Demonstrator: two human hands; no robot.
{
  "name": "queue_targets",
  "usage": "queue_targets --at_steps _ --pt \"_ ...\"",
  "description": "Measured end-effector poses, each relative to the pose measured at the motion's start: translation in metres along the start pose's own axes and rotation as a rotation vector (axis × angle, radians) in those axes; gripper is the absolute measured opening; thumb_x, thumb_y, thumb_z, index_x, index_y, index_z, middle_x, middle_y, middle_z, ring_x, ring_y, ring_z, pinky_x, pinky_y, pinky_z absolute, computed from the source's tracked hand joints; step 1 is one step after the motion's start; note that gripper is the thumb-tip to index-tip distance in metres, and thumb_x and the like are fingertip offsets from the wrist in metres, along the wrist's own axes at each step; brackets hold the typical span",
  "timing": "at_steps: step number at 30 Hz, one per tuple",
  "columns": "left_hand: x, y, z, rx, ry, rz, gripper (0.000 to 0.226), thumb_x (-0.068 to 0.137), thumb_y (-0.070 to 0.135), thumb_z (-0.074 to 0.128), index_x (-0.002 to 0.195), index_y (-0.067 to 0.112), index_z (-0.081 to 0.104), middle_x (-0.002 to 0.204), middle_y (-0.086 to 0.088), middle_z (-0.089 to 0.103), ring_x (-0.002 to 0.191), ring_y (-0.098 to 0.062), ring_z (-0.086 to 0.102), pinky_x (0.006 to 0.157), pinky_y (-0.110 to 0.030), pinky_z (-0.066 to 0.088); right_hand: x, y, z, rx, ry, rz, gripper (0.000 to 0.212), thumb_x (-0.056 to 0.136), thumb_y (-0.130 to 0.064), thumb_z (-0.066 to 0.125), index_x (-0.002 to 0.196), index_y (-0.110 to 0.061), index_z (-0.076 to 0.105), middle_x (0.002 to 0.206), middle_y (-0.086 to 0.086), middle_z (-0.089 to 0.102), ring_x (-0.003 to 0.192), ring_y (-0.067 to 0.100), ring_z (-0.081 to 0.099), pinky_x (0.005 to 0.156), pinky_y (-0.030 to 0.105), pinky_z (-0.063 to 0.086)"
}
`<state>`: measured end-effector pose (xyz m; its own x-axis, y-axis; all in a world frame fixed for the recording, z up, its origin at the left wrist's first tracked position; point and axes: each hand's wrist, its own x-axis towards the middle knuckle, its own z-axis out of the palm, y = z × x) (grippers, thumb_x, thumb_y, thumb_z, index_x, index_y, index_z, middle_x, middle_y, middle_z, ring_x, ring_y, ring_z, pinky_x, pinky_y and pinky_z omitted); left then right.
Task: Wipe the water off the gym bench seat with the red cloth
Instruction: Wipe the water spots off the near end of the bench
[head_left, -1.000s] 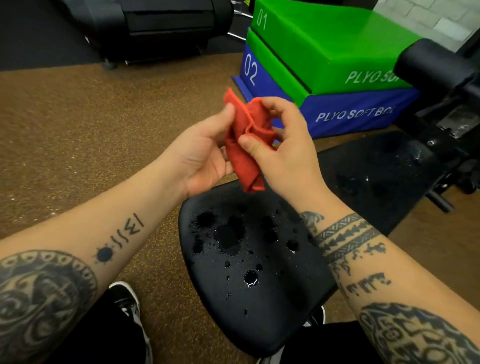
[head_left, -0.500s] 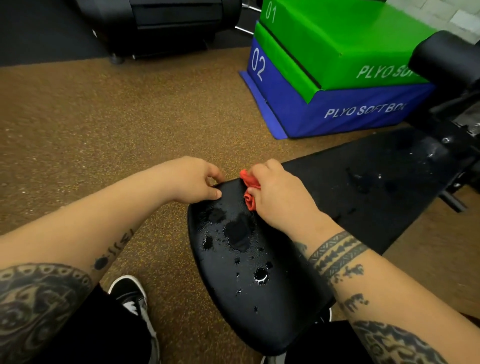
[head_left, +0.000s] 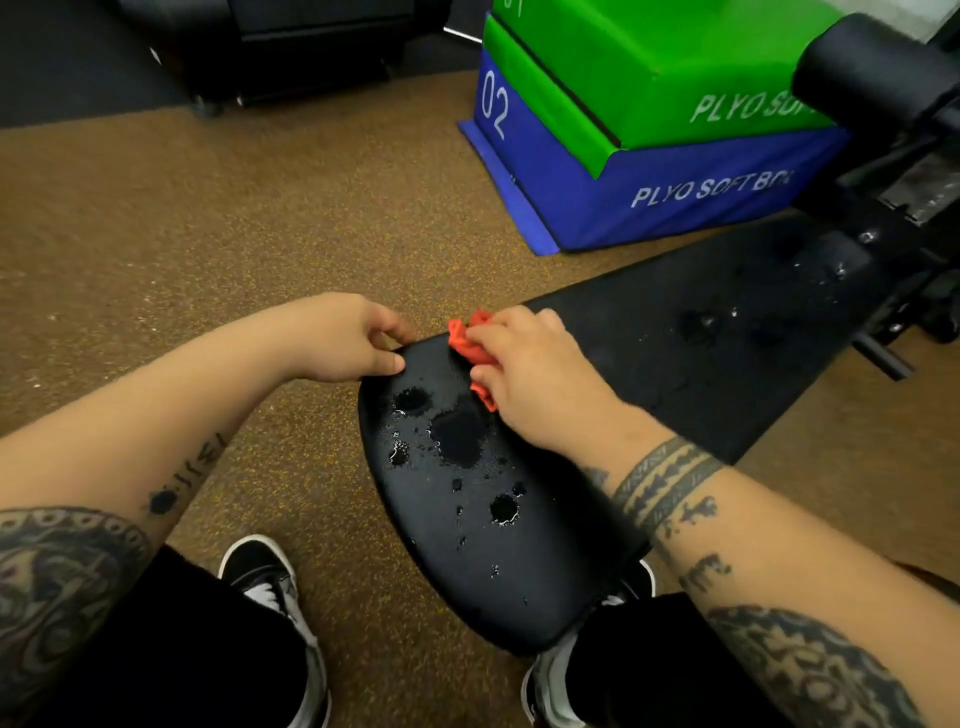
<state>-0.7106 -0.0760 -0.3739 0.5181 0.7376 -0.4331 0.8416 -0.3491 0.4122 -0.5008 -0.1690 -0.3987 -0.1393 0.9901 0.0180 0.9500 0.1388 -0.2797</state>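
Note:
The black gym bench seat (head_left: 467, 561) lies below me, with several puddles and drops of water (head_left: 460, 434) on its padded top. My right hand (head_left: 530, 374) presses a bunched red cloth (head_left: 465, 340) onto the seat's far end, fingers closed over it. My left hand (head_left: 353, 338) pinches the seat's far left edge between thumb and fingers. Most of the cloth is hidden under my right hand.
The bench's long black back pad (head_left: 701, 332) runs off to the right, wet in spots, toward the black frame and roller pad (head_left: 872, 73). Stacked green (head_left: 649, 67) and blue (head_left: 675, 192) plyo boxes stand behind. Brown speckled floor (head_left: 182, 249) lies left. My shoes (head_left: 265, 577) sit below.
Both hands dropped from mid-air to the seat. The right hand now presses the cloth on the seat's far end, and the left hand let go of the cloth and took the seat edge.

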Motion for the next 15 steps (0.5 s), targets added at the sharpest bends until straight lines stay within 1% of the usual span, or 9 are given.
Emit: queue_targets --at_steps 1,3,5,7,8,11,13,15 --pt "-0.001 -0.001 0.0 0.01 0.005 -0.006 0.036 0.091 0.033 0.067 0.126 0.034 0.063 0.116 0.008 0.072 0.106 -0.017 0.065 0.097 -0.031 0.048 -0.003 -0.003 0.003 -0.008 0.021 -0.011 0.037 0.095 -0.031 0.06 0.131 -0.024 0.059 0.128 0.004 0.055 0.109 0.031 0.046 0.098 0.048 0.044" --pt "-0.002 -0.001 0.001 0.036 0.027 -0.013 0.036 0.091 0.036 0.067 0.127 0.036 0.062 0.116 0.009 0.072 0.107 -0.016 0.064 0.097 -0.031 0.047 -0.004 -0.003 -0.002 0.014 -0.017 -0.046 0.036 0.094 -0.025 0.061 0.13 -0.026 0.06 0.123 0.003 0.055 0.109 0.029 0.047 0.099 0.046 0.044" --pt "-0.003 0.0 0.002 0.047 0.053 -0.015 0.037 0.09 0.036 0.067 0.127 0.036 0.063 0.116 0.008 0.072 0.11 -0.017 0.064 0.098 -0.03 0.047 -0.002 0.002 -0.017 0.014 -0.156 -0.154 0.037 0.091 -0.022 0.063 0.127 -0.028 0.062 0.12 0.0 0.057 0.112 0.026 0.051 0.1 0.043 0.045" --pt "-0.005 0.002 0.003 0.053 0.072 -0.011 0.037 0.09 0.036 0.068 0.126 0.036 0.064 0.116 0.007 0.072 0.11 -0.017 0.064 0.098 -0.03 0.047 0.001 0.007 -0.037 -0.01 -0.279 -0.261 0.037 0.087 -0.02 0.064 0.122 -0.031 0.065 0.115 -0.004 0.061 0.11 0.02 0.057 0.096 0.041 0.048" --pt "-0.006 0.003 0.002 0.059 0.081 -0.012 0.037 0.09 0.036 0.068 0.126 0.036 0.064 0.115 0.008 0.072 0.11 -0.017 0.064 0.097 -0.029 0.047 0.005 0.009 -0.045 -0.009 -0.271 -0.271 0.037 0.085 -0.019 0.064 0.121 -0.031 0.065 0.114 -0.006 0.062 0.108 0.017 0.059 0.095 0.04 0.049" --pt "-0.009 0.004 0.002 0.064 0.079 -0.004 0.037 0.089 0.037 0.068 0.126 0.038 0.064 0.114 0.008 0.073 0.111 -0.017 0.064 0.096 -0.028 0.047 0.015 0.013 -0.05 0.071 -0.143 -0.174 0.04 0.087 -0.018 0.065 0.125 -0.03 0.063 0.12 -0.007 0.062 0.112 0.016 0.058 0.1 0.039 0.048" --pt "-0.01 0.004 0.002 0.06 0.073 -0.002 0.04 0.088 0.039 0.067 0.128 0.039 0.063 0.115 0.008 0.073 0.11 -0.018 0.064 0.097 -0.03 0.048 0.009 0.005 -0.033 0.056 -0.162 -0.152 0.044 0.09 -0.018 0.064 0.133 -0.029 0.058 0.127 -0.004 0.058 0.115 0.022 0.055 0.103 0.04 0.045" --pt "-0.011 0.004 0.004 0.057 0.066 -0.004 0.043 0.089 0.041 0.066 0.132 0.039 0.06 0.119 0.005 0.072 0.111 -0.019 0.064 0.098 -0.031 0.048 -0.005 0.0 -0.011 0.06 -0.154 -0.135 0.045 0.094 -0.017 0.059 0.138 -0.028 0.055 0.13 -0.003 0.052 0.11 0.026 0.049 0.102 0.039 0.043"
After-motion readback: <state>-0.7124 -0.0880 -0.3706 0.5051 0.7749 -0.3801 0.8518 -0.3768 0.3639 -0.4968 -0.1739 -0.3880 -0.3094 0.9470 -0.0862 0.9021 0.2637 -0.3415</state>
